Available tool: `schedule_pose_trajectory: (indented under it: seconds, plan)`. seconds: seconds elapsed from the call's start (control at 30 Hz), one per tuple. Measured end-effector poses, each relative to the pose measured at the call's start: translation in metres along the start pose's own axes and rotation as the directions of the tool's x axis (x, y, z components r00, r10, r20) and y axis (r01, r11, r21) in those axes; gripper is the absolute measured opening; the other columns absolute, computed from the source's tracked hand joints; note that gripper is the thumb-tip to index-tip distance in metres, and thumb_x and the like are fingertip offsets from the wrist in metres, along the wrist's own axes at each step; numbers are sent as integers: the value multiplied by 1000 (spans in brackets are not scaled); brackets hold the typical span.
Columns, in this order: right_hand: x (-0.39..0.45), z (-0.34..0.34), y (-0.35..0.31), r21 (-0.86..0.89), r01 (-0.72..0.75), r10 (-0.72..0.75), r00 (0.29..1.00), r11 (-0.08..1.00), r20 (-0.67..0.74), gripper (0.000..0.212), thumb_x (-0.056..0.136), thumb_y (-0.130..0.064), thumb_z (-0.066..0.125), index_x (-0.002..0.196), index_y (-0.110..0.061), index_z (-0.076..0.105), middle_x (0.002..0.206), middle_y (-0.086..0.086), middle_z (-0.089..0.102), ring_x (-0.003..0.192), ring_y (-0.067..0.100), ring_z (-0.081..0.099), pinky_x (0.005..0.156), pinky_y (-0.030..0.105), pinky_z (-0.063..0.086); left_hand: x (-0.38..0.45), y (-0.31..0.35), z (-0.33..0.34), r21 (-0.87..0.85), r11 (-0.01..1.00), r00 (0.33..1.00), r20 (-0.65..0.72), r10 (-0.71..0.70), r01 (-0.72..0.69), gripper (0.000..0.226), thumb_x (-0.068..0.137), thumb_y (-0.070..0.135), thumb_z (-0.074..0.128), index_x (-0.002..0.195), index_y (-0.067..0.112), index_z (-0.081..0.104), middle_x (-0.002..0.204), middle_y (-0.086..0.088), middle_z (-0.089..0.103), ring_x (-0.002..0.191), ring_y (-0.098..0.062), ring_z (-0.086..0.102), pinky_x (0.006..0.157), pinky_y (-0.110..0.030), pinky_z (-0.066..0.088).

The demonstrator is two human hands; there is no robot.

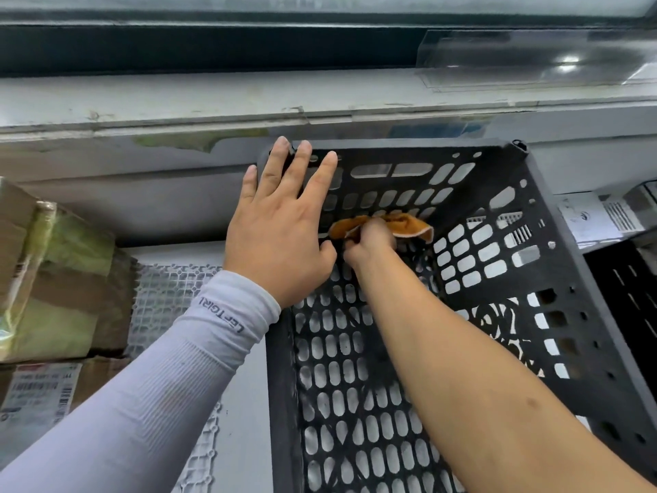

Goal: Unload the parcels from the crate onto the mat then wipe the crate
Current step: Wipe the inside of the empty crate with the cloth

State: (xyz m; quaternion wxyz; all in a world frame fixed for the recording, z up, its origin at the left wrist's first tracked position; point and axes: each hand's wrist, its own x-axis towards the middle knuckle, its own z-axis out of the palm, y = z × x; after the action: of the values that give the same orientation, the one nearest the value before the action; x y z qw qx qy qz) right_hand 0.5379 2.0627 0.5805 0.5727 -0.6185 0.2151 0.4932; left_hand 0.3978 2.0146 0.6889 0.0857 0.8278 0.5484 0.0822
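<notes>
1. Below the window ledge point(213, 104), a dark perforated crate point(554, 314) stands with nothing inside but the person's right arm.
2. Her left hand point(281, 229) lies flat, fingers straight, pressed against the crate's far-left corner and rim; a pale sleeve point(170, 378) covers that forearm.
3. Her right hand point(369, 243) reaches deep inside and clutches an orange cloth point(401, 224) against the far wall.
4. Taped cardboard parcels point(60, 286) sit stacked at left, beside a white grid mat point(167, 290).
</notes>
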Motion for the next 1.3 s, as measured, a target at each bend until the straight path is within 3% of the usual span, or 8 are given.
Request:
schedule_pose_trajectory:
  seconds: [0.33, 0.47, 0.57, 0.73, 0.9, 1.03, 1.17, 1.3]
  plan:
    - [-9, 1, -29, 31, -104, 105, 994, 994, -31, 21, 101, -14, 60, 121, -8, 63, 119, 11, 68, 114, 31, 66, 98, 41, 55, 0, 2, -4, 25, 1000, 999, 39, 3, -4, 99, 90, 47, 64, 165, 37, -2, 174, -4, -5, 158, -25, -16, 129, -49, -2]
    - [-18, -2, -33, -19, 3, 0, 980, 1000, 197, 18, 109, -12, 40, 113, -8, 56, 110, 15, 61, 117, 37, 64, 102, 39, 53, 0, 3, -5, 29, 1000, 999, 48, 4, -5, 99, 91, 47, 64, 164, 39, -2, 174, -3, -6, 158, -25, -16, 129, -47, -3]
    - [-27, 6, -48, 74, -66, 66, 998, 995, 6, 30, 101, -14, 58, 129, -14, 51, 122, 11, 56, 112, 32, 62, 100, 44, 54, 0, 3, -6, 16, 1000, 999, 42, -1, 0, 101, 90, 46, 65, 164, 40, -4, 174, -3, -5, 158, -24, -16, 129, -48, -2]
    - [-62, -7, -56, -179, 235, -191, 954, 956, 229, 46, 103, -6, 45, 149, -5, 44, 93, 9, 58, 116, 44, 63, 84, 43, 61, -1, 3, -6, -10, 1000, 999, 36, -2, 2, 108, 88, 45, 67, 163, 40, -11, 174, -3, -2, 159, -24, -13, 129, -49, 1]
    - [-108, -5, -79, 118, 35, -67, 956, 992, 287, 54, 105, -1, 50, 154, -11, 32, 151, 25, 42, 134, 48, 51, 100, 47, 57, 0, 3, -8, -30, 999, 999, 33, -10, 11, 111, 87, 43, 69, 162, 39, -13, 174, -3, -1, 159, -24, -12, 129, -48, 1]
    - [-124, -9, -83, 223, -105, 44, 964, 969, 261, 65, 97, 5, 63, 150, -19, 35, 145, 21, 44, 124, 48, 55, 91, 49, 61, -3, 3, -8, -61, 998, 1000, 24, 1, 1, 112, 85, 41, 69, 163, 38, -11, 174, -3, 3, 160, -24, -10, 129, -49, 1]
    - [-123, -23, -71, 184, -16, -53, 929, 983, 366, 69, 94, 18, 47, 154, -13, 32, 148, 24, 43, 127, 49, 53, 86, 48, 63, -1, 2, -8, -82, 997, 1000, 21, -6, 8, 113, 83, 37, 70, 164, 37, -9, 174, -3, 5, 160, -23, -8, 129, -48, 2]
    - [-113, -28, -55, 152, 37, -75, 964, 988, 257, 52, 95, 16, 45, 141, -7, 42, 132, 23, 53, 112, 41, 61, 85, 46, 63, -1, 2, -9, -122, 992, 1000, 22, -15, 17, 113, 82, 30, 69, 164, 36, -8, 174, -2, 6, 160, -22, -8, 129, -46, 0]
